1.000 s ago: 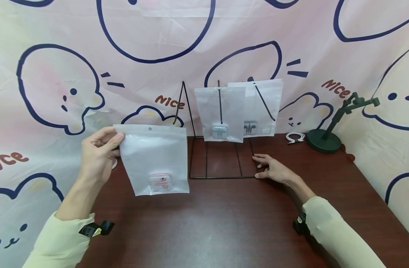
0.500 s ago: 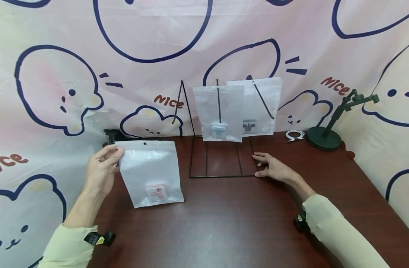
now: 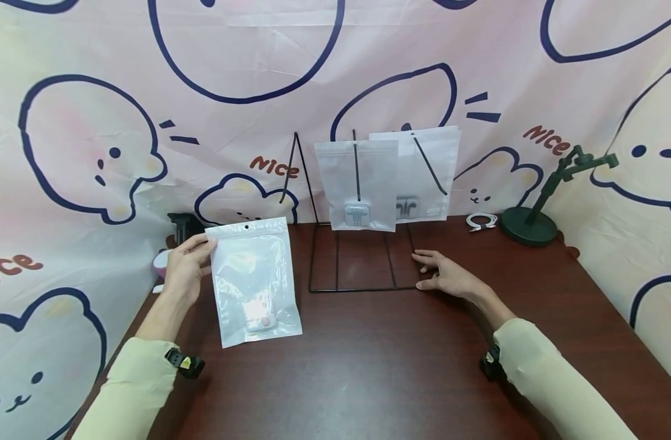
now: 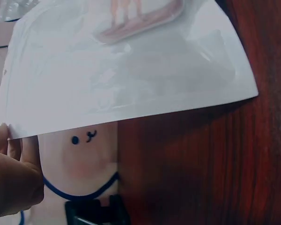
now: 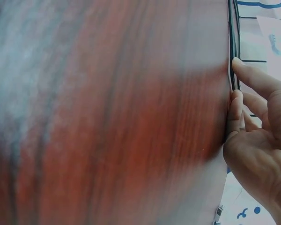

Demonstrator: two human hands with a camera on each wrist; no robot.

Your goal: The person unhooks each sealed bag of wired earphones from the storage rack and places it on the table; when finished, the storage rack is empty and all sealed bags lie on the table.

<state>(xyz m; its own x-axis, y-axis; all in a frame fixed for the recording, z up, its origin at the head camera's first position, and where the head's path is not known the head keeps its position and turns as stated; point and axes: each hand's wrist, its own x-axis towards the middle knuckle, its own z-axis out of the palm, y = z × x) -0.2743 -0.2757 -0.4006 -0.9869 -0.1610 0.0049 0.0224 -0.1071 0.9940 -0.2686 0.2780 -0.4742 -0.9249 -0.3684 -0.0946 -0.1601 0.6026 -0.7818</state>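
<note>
Two frosted white zip pouches [image 3: 387, 177] already hang on the black wire rack [image 3: 352, 256], frame centre. Third white pouch [image 3: 254, 282], left of centre, pinched by left hand [image 3: 188, 269]; unhung. Right hand [image 3: 448, 278] flat, fingers straight, against rack base.

Dark wooden table [image 3: 368, 366], pink cartoon-print backdrop [image 3: 247, 55], green stand [image 3: 528, 226]
</note>
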